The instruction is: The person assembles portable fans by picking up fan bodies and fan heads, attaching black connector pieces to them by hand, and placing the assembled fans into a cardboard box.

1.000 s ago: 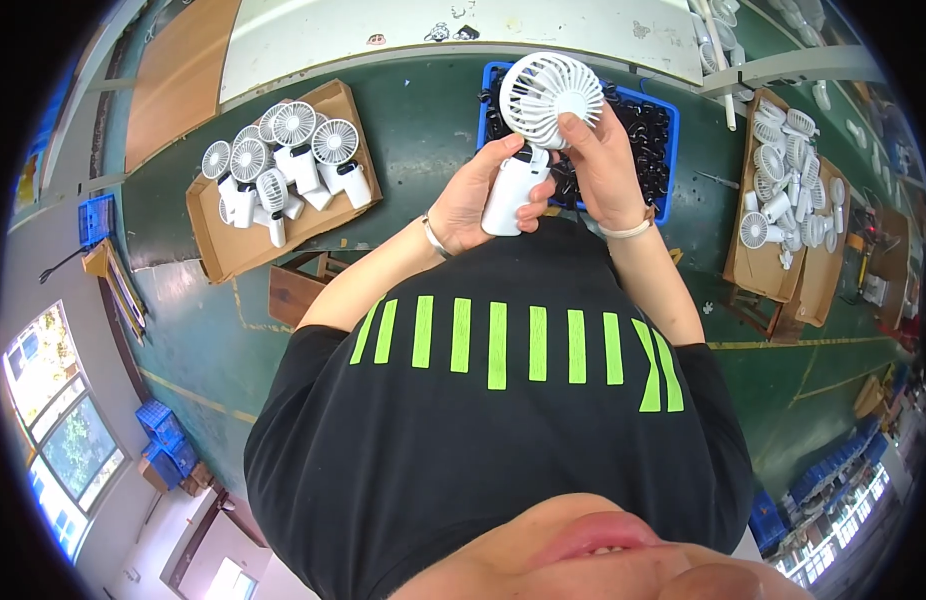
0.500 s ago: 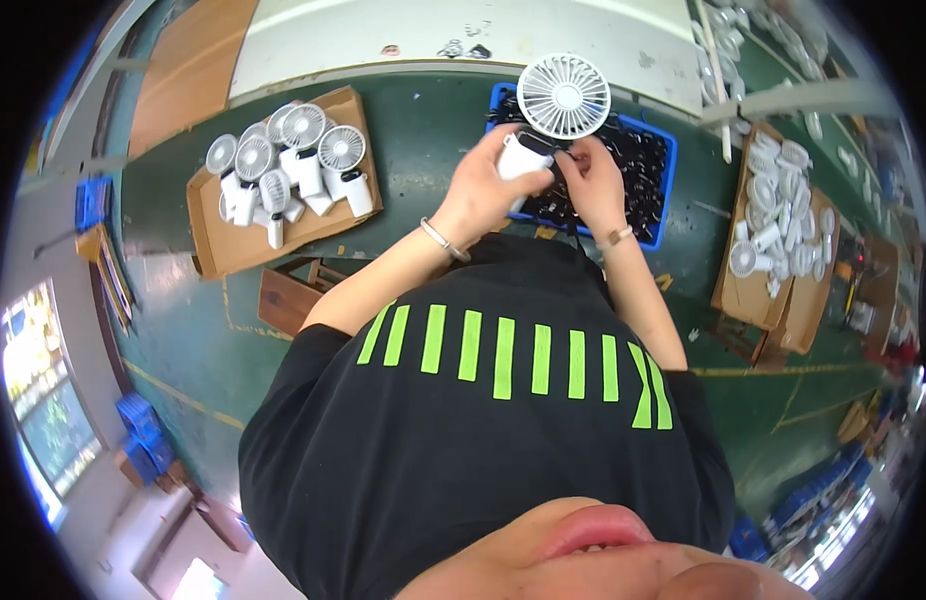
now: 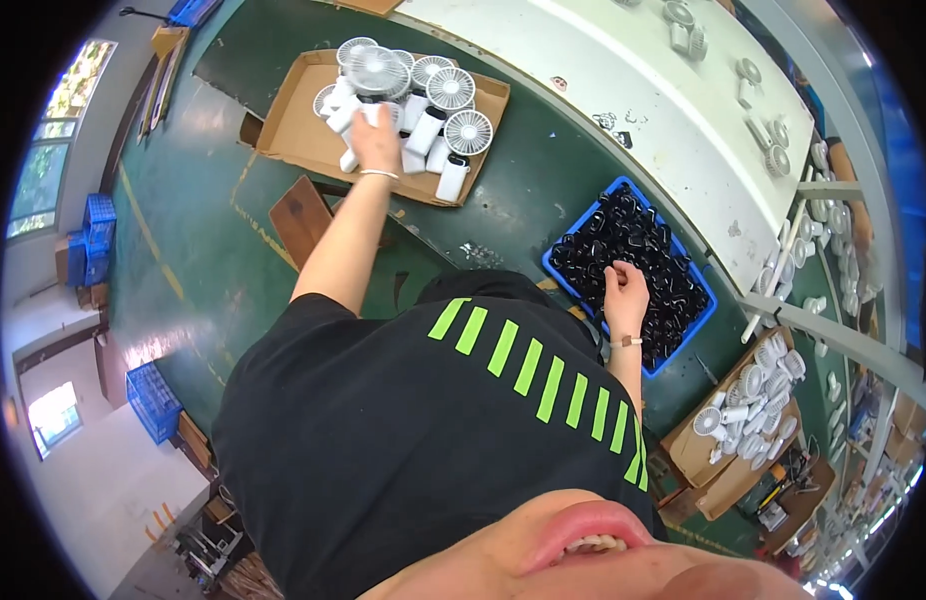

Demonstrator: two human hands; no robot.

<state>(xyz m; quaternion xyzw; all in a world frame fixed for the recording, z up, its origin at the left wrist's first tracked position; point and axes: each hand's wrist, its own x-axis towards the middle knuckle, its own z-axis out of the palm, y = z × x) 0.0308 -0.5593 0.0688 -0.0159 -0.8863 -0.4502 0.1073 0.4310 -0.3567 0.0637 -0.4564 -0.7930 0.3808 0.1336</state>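
Observation:
My left hand (image 3: 375, 138) is stretched out over a flat cardboard tray (image 3: 293, 140) at the upper left. It is closed around the handle of a white hand-held fan (image 3: 371, 70), which it holds among several other white fans (image 3: 451, 110) lying in that tray. My right hand (image 3: 623, 288) rests in a blue bin (image 3: 705, 300) full of small black parts (image 3: 623, 235). Its fingers are curled down into the parts, and whether they hold one is hidden.
A long white workbench (image 3: 623, 70) with scattered fans runs along the top right. A second cardboard tray of white fans (image 3: 748, 415) sits at the lower right. A wooden board (image 3: 298, 215) lies on the green floor, and blue crates (image 3: 155, 400) stand at the left.
Both hands held one white fan over the blue bin. Now my left hand has carried it to the cardboard tray at the left, and my right hand has dropped into the black parts.

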